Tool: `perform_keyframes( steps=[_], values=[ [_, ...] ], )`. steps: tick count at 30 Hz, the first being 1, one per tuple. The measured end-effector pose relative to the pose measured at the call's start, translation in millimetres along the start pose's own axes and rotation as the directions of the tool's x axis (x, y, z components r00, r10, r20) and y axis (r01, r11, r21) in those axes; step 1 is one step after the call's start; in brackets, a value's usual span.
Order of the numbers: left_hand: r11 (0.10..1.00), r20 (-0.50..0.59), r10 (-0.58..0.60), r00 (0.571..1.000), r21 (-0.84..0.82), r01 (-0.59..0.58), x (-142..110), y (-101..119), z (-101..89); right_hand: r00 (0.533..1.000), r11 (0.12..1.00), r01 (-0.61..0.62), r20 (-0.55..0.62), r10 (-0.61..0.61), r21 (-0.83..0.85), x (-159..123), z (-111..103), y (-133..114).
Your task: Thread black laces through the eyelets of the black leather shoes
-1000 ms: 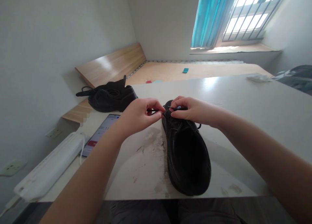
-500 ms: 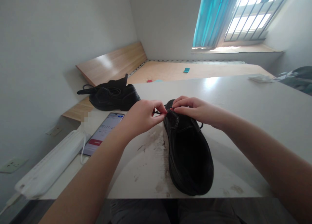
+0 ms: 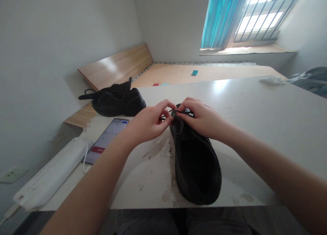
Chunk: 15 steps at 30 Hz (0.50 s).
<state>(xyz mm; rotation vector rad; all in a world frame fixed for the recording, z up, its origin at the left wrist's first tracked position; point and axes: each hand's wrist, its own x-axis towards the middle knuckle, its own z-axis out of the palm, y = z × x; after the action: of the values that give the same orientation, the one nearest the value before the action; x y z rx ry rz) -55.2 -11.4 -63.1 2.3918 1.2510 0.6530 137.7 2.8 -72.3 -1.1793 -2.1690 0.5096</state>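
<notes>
A black leather shoe [image 3: 196,166] lies on the white table with its toe towards me, and its top is partly hidden behind my hands. My left hand [image 3: 149,122] pinches a thin black lace [image 3: 182,112] at the shoe's left side. My right hand [image 3: 200,119] holds the same lace above the eyelets, its fingers resting on the shoe's upper. A second black shoe [image 3: 117,102] lies to the far left, with its lace trailing off to the left.
A smartphone [image 3: 107,140] showing a timer lies left of my left forearm. Beyond it, a white power strip [image 3: 49,173] with a cable runs along the wall. The table [image 3: 255,105] has stains near the shoe. A wooden board and a window with a teal curtain lie beyond.
My hands have moved closer together over the shoe's lacing. The fingers of both hands now curl tighter around the lace. The shoe has stayed in place.
</notes>
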Motion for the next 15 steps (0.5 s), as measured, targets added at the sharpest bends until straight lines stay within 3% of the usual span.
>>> perform_keyframes(
  steps=[3,5,8,10,12,15],
  values=[
    [1.0,0.003,0.002,1.0,0.023,-0.002,-1,1,0.7,0.995,0.995,-0.03,-0.097,0.039,0.094,2,-9,-1],
    [0.999,-0.001,-0.02,1.0,0.027,0.02,-1,1,0.0,0.984,0.953,-0.041,-0.152,0.091,0.301,3,-19,-1],
    [1.0,-0.055,-0.008,0.998,0.028,0.01,0,1,-0.7,0.965,0.75,-0.003,-0.196,0.176,0.661,4,-36,-3],
    [0.998,-0.135,0.069,0.988,0.023,-0.066,2,2,0.4,0.957,0.662,0.048,-0.225,0.185,0.748,3,-41,-5],
    [0.987,-0.2,0.151,0.968,-0.03,-0.161,3,3,2.3,0.971,0.713,0.065,-0.21,0.117,0.699,0,-38,-9],
    [0.966,-0.223,0.193,0.955,-0.126,-0.225,3,5,4.2,0.993,0.91,0.073,-0.118,-0.026,0.407,-6,-25,-16]
  ],
)
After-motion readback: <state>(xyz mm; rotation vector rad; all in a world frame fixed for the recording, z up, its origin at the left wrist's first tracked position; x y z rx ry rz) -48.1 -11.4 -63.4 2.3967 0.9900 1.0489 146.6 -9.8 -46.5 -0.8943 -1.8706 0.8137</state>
